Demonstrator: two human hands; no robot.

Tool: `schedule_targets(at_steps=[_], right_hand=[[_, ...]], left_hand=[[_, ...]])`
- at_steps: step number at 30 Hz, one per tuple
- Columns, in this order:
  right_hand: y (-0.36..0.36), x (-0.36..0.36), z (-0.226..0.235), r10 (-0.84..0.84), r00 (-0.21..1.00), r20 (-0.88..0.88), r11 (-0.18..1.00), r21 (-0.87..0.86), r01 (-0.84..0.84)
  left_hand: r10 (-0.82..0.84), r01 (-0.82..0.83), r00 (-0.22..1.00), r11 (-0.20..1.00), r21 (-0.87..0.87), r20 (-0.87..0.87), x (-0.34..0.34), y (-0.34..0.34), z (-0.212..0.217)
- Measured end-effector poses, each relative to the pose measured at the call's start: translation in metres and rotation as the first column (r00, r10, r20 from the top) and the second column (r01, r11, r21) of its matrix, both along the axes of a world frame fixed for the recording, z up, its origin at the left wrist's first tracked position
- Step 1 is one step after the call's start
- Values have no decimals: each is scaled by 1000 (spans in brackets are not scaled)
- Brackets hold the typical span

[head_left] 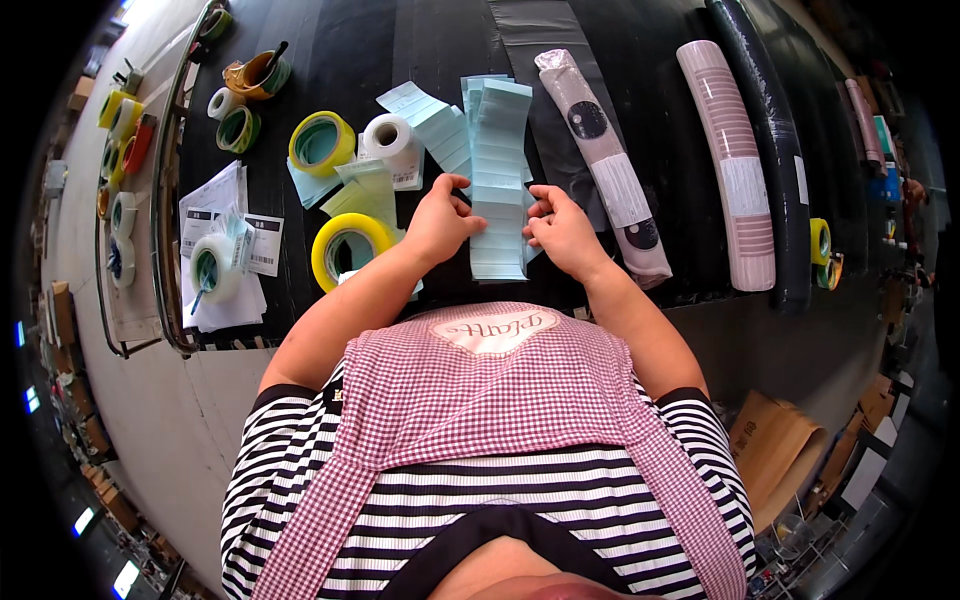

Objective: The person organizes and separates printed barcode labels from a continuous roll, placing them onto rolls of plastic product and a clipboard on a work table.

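A long, pale blue strip of labels (499,170), creased crosswise into sections, lies before me on the black table. My left hand (440,222) is at its left edge, the thumb on the strip and the other fingers curled. At the right edge, the bent fingers of my right hand (562,230) pinch the border of the strip. What the undersides of the fingers touch is partly hidden. Another folded blue label strip (432,122) fans out just beyond my left hand. Close by stands a white roll (390,138).
Yellow tape rolls (322,143) and a clear-white tape roll (215,268) on papers (250,245) lie left. To the right are a wrapped pinkish roll (605,165), a striped pink roll (727,165) and a long black roll (768,130). A cardboard box (775,450) stands below right.
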State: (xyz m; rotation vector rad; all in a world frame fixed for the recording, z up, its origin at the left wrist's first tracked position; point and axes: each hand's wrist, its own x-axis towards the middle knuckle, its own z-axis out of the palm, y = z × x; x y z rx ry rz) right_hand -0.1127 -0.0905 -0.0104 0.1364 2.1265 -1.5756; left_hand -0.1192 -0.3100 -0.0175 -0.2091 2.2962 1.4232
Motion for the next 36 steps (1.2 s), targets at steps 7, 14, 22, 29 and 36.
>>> schedule_targets(at_steps=[7,14,22,29,36], right_hand=[[11,-17,8,-15,1000,-16,999,-47,14],[-2,-61,21,-144,990,10,985,-90,144],[10,-56,3,-187,864,468,592,-648,480],[42,-56,6,72,887,456,254,-869,426],[38,-64,26,77,878,473,148,-876,459]], left_hand=[[-74,71,995,996,-57,-63,-1,-17,1],[-230,187,931,967,-171,-282,13,-4,37],[-345,346,880,937,-55,-327,3,4,50],[-39,21,892,999,-46,-451,-60,-25,21],[-18,-48,912,987,-153,-409,-94,7,18]])
